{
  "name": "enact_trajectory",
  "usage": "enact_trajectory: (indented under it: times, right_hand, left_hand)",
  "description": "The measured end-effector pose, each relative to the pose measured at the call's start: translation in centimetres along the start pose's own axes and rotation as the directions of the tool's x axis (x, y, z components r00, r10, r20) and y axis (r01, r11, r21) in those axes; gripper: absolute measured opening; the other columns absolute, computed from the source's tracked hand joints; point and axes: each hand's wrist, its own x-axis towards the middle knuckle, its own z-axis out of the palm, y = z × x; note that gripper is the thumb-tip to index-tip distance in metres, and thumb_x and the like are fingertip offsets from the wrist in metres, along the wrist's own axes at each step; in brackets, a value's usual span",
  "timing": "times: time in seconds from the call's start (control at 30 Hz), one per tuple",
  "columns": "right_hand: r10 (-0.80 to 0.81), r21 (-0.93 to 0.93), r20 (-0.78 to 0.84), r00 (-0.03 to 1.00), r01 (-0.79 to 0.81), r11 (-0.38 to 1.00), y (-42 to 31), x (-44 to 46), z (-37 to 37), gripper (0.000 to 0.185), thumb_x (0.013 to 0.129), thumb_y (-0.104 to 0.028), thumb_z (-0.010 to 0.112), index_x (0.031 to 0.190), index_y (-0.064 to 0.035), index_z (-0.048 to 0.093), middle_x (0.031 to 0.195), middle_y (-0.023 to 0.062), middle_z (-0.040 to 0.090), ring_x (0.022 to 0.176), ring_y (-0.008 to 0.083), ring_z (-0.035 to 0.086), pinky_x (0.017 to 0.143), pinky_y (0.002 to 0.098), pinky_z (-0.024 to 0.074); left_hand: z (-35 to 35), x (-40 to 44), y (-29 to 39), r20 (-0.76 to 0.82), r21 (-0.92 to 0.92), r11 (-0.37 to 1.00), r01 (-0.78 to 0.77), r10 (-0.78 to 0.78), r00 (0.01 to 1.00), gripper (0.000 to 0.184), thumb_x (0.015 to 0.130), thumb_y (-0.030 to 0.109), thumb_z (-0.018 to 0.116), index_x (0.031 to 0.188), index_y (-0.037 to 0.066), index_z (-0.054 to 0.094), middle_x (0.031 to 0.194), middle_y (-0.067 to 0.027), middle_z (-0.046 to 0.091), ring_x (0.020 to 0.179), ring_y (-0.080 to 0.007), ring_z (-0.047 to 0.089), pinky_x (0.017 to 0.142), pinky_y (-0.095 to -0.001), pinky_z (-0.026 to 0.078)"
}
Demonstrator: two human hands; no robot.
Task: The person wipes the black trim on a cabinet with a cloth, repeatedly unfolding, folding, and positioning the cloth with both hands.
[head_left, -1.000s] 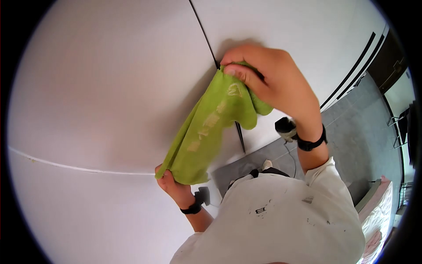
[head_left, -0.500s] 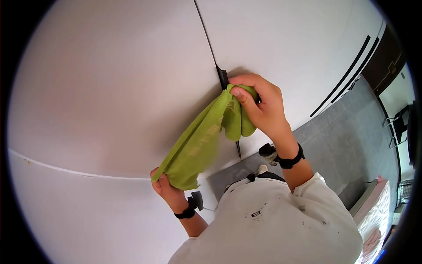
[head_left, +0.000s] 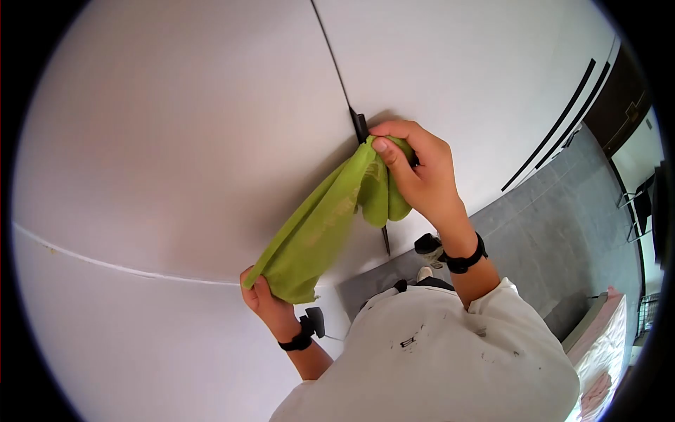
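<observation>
A green cloth is stretched between my two hands in front of a white cabinet door. My left hand, lower down, pinches one corner of it. Higher up and to the right, my right hand grips the other end between thumb and fingers, with folds hanging beneath. Just beside those fingertips is a black handle set along the dark seam between two white doors. The cloth hides the lower part of this handle. Each wrist wears a black band.
Long black strips run down the white panel at the right. Grey floor tiles lie below, with my shoes on them. At the lower right is a surface with pinkish and shiny covering. A dark chair stands at the far right.
The view has shifted very slightly. Both hands hold the cloth in nearly the same position as before.
</observation>
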Motion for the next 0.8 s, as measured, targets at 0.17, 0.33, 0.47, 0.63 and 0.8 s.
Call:
enact_trajectory:
  times: [0.17,0.33,0.47,0.63,0.8]
  right_hand:
    - [-0.103,-0.007,0.009,0.995,0.103,0.995,-2.7,0.2,-0.7,0.011,0.087,-0.010,0.062,0.098,-0.0050,0.064,0.083,0.0098,0.065,0.067,0.0210,0.060,0.062,0.0277,0.0486]
    - [-0.102,0.039,-0.031,0.994,0.104,0.994,-1.5,-1.9,0.0,0.014,0.089,-0.008,0.060,0.103,-0.0048,0.060,0.087,0.0095,0.066,0.069,0.0169,0.062,0.063,0.0256,0.0489]
    - [-0.089,0.043,-0.135,0.987,0.096,0.994,0.5,-4.0,1.6,0.020,0.089,-0.006,0.059,0.109,-0.0035,0.056,0.093,0.0105,0.067,0.076,0.0181,0.065,0.068,0.0275,0.0510]
    - [-0.005,0.045,-0.080,0.997,0.009,0.999,-0.3,-3.5,1.3,0.018,0.089,-0.008,0.061,0.106,-0.0040,0.057,0.092,0.0096,0.067,0.076,0.0176,0.064,0.068,0.0278,0.0510]
    - [-0.009,0.105,-0.106,0.994,0.020,0.994,0.0,-3.6,1.0,0.018,0.088,-0.010,0.063,0.103,-0.0038,0.056,0.088,0.0090,0.067,0.073,0.0167,0.064,0.065,0.0272,0.0506]
  left_hand:
    - [-0.2,-0.9,0.9,-0.016,0.057,0.991,-0.124,0.125,0.992,0.017,0.096,0.016,0.049,0.103,0.000,0.053,0.096,-0.0051,0.057,0.085,-0.0115,0.052,0.077,-0.0264,0.043]
    - [0.1,-0.4,0.9,-0.034,0.222,0.936,-0.275,0.289,0.957,0.017,0.097,0.014,0.047,0.104,0.000,0.054,0.095,-0.0047,0.057,0.083,-0.0105,0.051,0.075,-0.0251,0.042]
    - [-1.0,0.2,-0.7,0.040,0.446,0.848,-0.286,0.301,0.953,0.018,0.098,0.014,0.047,0.104,-0.002,0.055,0.094,-0.0032,0.056,0.080,-0.0093,0.049,0.072,-0.0238,0.041]
    - [-0.3,-0.6,-0.7,0.017,0.426,0.878,-0.217,0.232,0.973,0.020,0.098,0.016,0.048,0.103,-0.002,0.055,0.093,-0.0027,0.055,0.080,-0.0089,0.048,0.072,-0.0228,0.041]
    - [0.5,0.1,0.3,-0.012,0.381,0.902,-0.205,0.226,0.974,0.022,0.099,0.018,0.047,0.104,-0.001,0.055,0.093,-0.0030,0.055,0.080,-0.0091,0.048,0.072,-0.0227,0.041]
